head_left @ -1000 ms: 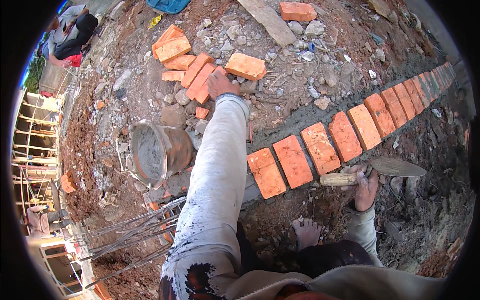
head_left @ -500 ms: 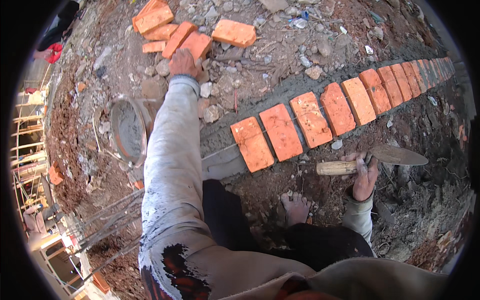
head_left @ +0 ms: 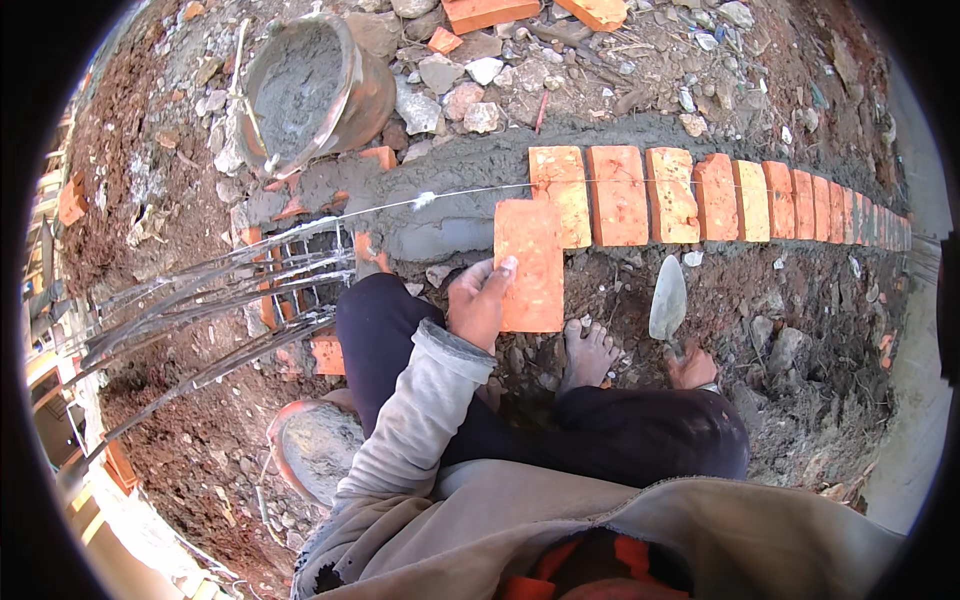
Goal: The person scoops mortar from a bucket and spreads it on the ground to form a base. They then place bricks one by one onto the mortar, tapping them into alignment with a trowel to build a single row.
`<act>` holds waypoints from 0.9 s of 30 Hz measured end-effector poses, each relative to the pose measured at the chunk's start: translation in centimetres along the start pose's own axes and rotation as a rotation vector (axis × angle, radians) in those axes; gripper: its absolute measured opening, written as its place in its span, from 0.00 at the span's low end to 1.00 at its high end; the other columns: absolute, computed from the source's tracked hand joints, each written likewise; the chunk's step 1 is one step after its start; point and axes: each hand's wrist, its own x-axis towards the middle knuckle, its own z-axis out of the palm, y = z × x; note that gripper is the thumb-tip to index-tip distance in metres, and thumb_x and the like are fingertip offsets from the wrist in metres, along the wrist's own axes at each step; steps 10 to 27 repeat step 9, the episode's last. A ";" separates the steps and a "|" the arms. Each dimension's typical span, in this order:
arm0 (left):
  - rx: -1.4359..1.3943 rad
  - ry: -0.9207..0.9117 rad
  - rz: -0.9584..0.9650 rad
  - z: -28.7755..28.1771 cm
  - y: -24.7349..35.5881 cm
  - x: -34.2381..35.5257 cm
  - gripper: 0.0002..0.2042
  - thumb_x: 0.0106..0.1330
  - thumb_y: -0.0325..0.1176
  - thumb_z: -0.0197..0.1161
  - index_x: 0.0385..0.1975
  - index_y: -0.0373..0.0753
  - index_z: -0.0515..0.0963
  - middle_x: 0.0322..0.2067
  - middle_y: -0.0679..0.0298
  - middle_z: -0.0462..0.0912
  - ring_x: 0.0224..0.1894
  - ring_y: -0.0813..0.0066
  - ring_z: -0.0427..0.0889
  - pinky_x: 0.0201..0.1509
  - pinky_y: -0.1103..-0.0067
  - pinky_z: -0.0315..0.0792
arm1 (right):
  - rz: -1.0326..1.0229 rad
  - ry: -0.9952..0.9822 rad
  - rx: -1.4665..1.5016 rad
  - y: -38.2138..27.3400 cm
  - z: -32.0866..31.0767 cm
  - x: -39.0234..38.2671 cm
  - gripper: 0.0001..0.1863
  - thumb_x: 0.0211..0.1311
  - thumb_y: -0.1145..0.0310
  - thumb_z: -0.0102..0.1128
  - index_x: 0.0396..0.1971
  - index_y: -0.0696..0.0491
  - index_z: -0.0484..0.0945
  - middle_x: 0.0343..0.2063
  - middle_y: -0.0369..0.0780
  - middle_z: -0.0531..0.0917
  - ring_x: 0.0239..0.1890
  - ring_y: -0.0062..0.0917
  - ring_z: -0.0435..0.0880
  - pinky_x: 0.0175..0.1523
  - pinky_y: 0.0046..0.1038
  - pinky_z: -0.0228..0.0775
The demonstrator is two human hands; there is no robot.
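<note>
An orange brick (head_left: 530, 268) is in my left hand (head_left: 475, 303), gripped at its left edge with the thumb on the upper face. It is held just in front of the near end of a row of bricks (head_left: 618, 195), overlapping the end brick in view. Those bricks lie side by side on a bed of grey mortar (head_left: 440, 236), with a taut string (head_left: 385, 207) running over them. My right hand (head_left: 692, 366) is closed round a trowel (head_left: 667, 300) near my right knee. The trowel's blade points away from me, and its handle is mostly hidden.
A bucket of wet mortar (head_left: 375, 100) leans at the far left. Steel bars (head_left: 220, 290) jut leftward from the wall's end. Another mortar-smeared container (head_left: 290, 440) sits beside my left arm. Loose bricks (head_left: 490, 12) lie among stones at the back. My bare foot (head_left: 592, 352) is near the row.
My left hand has brought a brick from the pile back toward me, beside the row's end. My right hand has turned the trowel so its blade points away. The view has shifted.
</note>
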 end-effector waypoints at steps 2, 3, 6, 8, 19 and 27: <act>0.012 0.084 -0.066 -2.1 -2.5 -0.2 0.14 0.66 0.33 0.61 0.43 0.26 0.78 0.36 0.63 0.83 0.35 0.82 0.78 0.41 0.84 0.72 | 0.028 0.035 0.024 -0.9 0.9 -0.8 0.19 0.54 0.55 0.63 0.37 0.55 0.78 0.31 0.48 0.82 0.34 0.47 0.81 0.40 0.43 0.73; 0.032 0.143 -0.072 -3.0 -3.3 -0.1 0.14 0.66 0.34 0.61 0.42 0.26 0.78 0.36 0.63 0.83 0.35 0.82 0.79 0.41 0.84 0.72 | -0.021 0.118 0.091 -2.3 0.9 -0.8 0.19 0.55 0.55 0.63 0.38 0.55 0.78 0.33 0.49 0.82 0.35 0.47 0.81 0.41 0.42 0.73; 0.015 0.242 -0.060 -4.4 -3.7 0.8 0.15 0.66 0.34 0.62 0.43 0.26 0.78 0.36 0.63 0.83 0.35 0.81 0.79 0.41 0.84 0.72 | -0.236 0.230 0.394 -7.8 -1.8 1.6 0.22 0.57 0.57 0.64 0.44 0.57 0.76 0.38 0.47 0.81 0.38 0.39 0.82 0.42 0.37 0.74; -0.040 0.272 -0.034 -5.6 -4.2 1.3 0.15 0.65 0.34 0.62 0.43 0.26 0.79 0.36 0.62 0.83 0.36 0.80 0.79 0.42 0.84 0.72 | -0.408 0.015 0.757 -15.2 -3.2 2.7 0.25 0.56 0.57 0.66 0.47 0.60 0.74 0.39 0.45 0.81 0.37 0.35 0.82 0.43 0.32 0.74; -0.097 0.251 -0.013 -4.3 -4.2 1.7 0.15 0.65 0.35 0.64 0.44 0.28 0.79 0.36 0.62 0.83 0.36 0.81 0.79 0.42 0.84 0.72 | -0.625 -0.002 0.790 -17.7 -3.5 4.1 0.27 0.56 0.53 0.66 0.48 0.58 0.75 0.39 0.46 0.81 0.37 0.36 0.82 0.44 0.31 0.75; -0.097 0.251 -0.013 -4.3 -4.2 1.7 0.15 0.65 0.35 0.64 0.44 0.28 0.79 0.36 0.62 0.83 0.36 0.81 0.79 0.42 0.84 0.72 | -0.625 -0.002 0.790 -17.7 -3.5 4.1 0.27 0.56 0.53 0.66 0.48 0.58 0.75 0.39 0.46 0.81 0.37 0.36 0.82 0.44 0.31 0.75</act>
